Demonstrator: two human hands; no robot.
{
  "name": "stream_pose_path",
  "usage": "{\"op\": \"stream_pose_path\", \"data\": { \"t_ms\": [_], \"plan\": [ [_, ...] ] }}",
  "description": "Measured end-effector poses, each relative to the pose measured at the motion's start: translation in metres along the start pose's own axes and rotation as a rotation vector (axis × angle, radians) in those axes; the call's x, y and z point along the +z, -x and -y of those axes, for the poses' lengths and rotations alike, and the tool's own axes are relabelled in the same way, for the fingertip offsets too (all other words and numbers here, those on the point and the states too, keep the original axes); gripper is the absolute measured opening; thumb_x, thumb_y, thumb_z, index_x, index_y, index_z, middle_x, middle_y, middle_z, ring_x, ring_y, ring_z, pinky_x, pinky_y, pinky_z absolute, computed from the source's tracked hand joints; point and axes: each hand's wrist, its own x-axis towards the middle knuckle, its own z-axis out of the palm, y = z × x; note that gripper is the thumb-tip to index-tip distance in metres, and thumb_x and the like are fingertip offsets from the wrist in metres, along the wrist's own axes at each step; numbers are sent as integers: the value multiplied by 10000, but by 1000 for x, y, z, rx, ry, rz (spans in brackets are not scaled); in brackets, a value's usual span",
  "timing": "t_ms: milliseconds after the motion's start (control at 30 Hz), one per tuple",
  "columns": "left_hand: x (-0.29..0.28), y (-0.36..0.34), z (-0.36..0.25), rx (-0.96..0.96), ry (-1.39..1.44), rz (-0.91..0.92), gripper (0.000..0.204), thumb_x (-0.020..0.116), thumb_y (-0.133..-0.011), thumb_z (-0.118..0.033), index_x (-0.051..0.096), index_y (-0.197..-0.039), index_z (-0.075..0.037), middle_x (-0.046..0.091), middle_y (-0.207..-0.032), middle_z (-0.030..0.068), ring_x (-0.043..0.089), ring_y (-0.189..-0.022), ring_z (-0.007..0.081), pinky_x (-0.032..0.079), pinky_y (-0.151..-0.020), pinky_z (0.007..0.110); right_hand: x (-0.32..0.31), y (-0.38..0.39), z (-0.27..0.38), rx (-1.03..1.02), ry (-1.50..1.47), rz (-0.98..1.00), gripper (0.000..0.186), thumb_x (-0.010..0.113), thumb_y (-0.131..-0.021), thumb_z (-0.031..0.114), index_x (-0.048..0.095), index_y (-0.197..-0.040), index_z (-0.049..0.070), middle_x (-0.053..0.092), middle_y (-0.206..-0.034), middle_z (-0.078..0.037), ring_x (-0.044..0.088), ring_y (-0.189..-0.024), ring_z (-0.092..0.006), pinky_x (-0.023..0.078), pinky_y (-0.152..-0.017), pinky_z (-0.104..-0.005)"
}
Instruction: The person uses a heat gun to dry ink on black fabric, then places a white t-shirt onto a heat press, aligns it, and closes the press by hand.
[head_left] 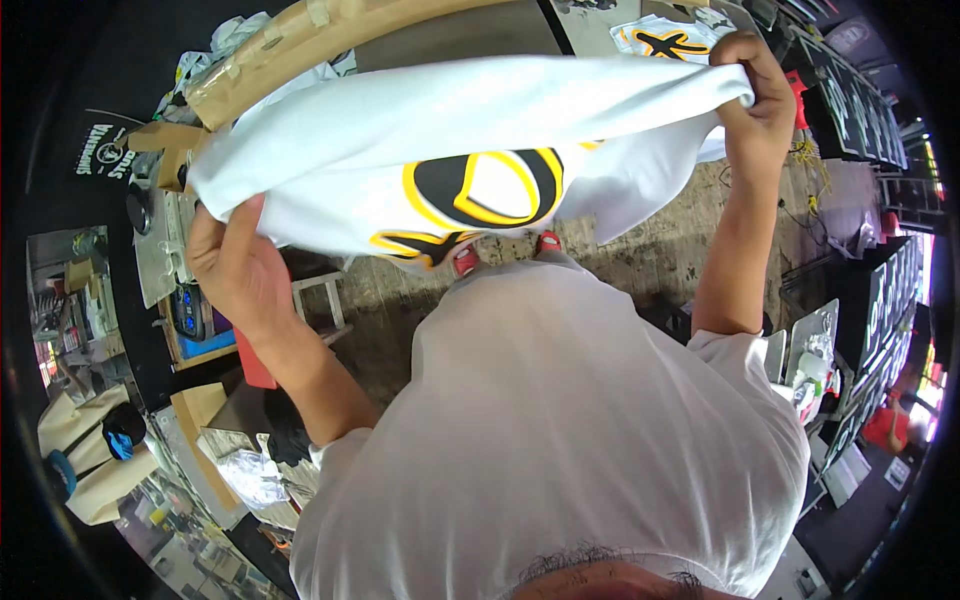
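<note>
A white piece of printed fabric, perhaps a shirt, hangs stretched between my two hands. Bold black shapes edged in yellow cover the part that drops below its folded upper edge. My left hand pinches the left end between thumb and fingers. At the right end, higher up, my right hand is closed on a corner. Beyond that hand, another white printed cloth with a black and orange design lies on the work table. The rest of the held fabric's shape is hidden by its folds.
A long taped brown cardboard roll lies across the far left. A wooden floor stretches below, with a metal-legged stand near my left forearm. Dark racks line the right side, and yellow cords lie nearby.
</note>
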Motion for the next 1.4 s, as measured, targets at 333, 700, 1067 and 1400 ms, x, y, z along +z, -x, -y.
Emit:
{"op": "stream_pose_path", "data": {
  "t_ms": [333,700,1067,1400],
  "plan": [
    [30,31,72,-234,-191,-174,389,419,-826,123,737,-1020,11,603,-712,-17,508,-586,38,382,-568,184,55,58,-50,612,245,-202,135,578,-841,48,567,-714,2,544,-682,-17,420,-528,-155,362,-536,-258],
    [69,38,97,241,-133,-159,297,570,-930,-20,492,-1206,60,544,-1163,168,573,-1065,220,455,-980,344,115,85,-67,74,76,-273,279,486,-932,84,634,-1131,-42,688,-1059,-143,661,-924,-264,490,-844,-337],
    [60,-48,228,205,-991,100,564,681,-846,-214,441,-1283,50,599,-1077,268,528,-977,433,410,-907,496,169,38,-215,71,557,-125,227,507,-802,7,612,-996,-49,644,-958,-257,573,-935,-476,464,-820,-478],
    [64,-133,344,191,-1226,234,757,720,-827,-313,374,-1398,46,413,-1434,311,370,-1350,443,272,-1142,507,237,-23,-298,337,501,-137,567,630,-870,231,439,-1325,-49,539,-1260,-339,535,-1117,-487,431,-973,-513]
  ]
}}
